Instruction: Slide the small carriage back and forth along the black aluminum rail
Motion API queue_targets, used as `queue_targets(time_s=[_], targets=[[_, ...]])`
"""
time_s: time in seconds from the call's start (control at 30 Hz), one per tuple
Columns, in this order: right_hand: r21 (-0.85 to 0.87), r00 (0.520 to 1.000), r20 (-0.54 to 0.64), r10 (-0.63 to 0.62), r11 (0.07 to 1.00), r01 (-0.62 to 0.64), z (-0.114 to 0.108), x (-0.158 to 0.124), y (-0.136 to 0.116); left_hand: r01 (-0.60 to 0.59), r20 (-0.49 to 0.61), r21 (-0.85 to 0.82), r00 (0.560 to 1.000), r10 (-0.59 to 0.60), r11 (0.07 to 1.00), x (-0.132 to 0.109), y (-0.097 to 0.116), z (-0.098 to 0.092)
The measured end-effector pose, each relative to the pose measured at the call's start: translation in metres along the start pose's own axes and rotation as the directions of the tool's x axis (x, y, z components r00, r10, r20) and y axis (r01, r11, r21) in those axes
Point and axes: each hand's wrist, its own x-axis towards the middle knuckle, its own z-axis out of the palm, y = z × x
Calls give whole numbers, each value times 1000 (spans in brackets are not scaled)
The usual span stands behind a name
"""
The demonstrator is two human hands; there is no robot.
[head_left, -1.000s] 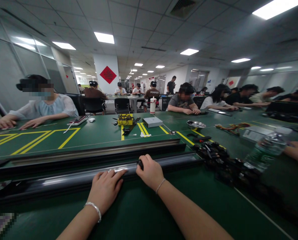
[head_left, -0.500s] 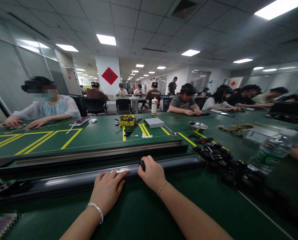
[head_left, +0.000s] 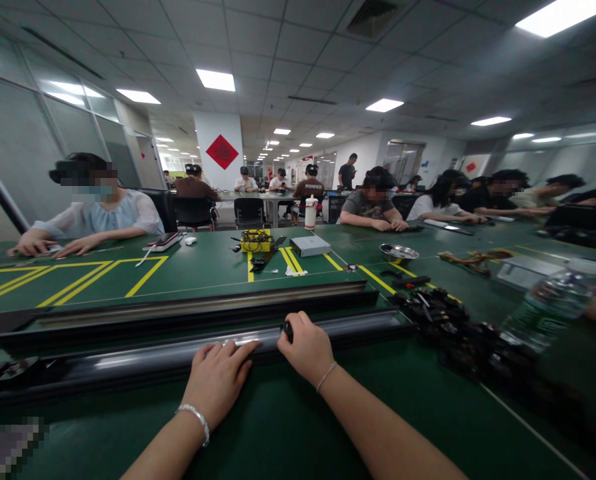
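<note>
A long dark bar with a glossy, rounded top lies across the table in front of me. My left hand rests on its near edge, fingers stretched over the glossy surface. Just right of it, my right hand is closed around a small black object with a rounded end, held against the bar. Most of that object is hidden by my fingers, so its kind does not show. Behind lies a second long black channel piece, roughly parallel. Dark parts sit at the bar's left end.
Black parts are heaped on the green table at right, beside a plastic bottle. Farther back are a metal bowl, a grey box and a yellow box with cables. Several people sit around the tables.
The whole view has shifted slightly to the right. Both hands keep their places on the bar, and the right still grips the small black object.
</note>
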Motion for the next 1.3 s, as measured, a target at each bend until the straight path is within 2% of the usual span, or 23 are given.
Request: queue_targets(time_s=[0.63, 0.83, 1.3], targets=[[-7, 1000, -18, -6, 1000, 6, 0, 0, -1, -19, -36, 4, 999, 19, 1000, -1, -1, 0], [-16, 1000, 3, 9, 1000, -9, 0, 0, -2, 5, 6, 2, 1000, -5, 1000, 0, 1, -2], [-46, 1000, -7, 23, 999, -23, -1, 1, -3, 8, 10, 2, 1000, -8, 1000, 0, 2, -4]])
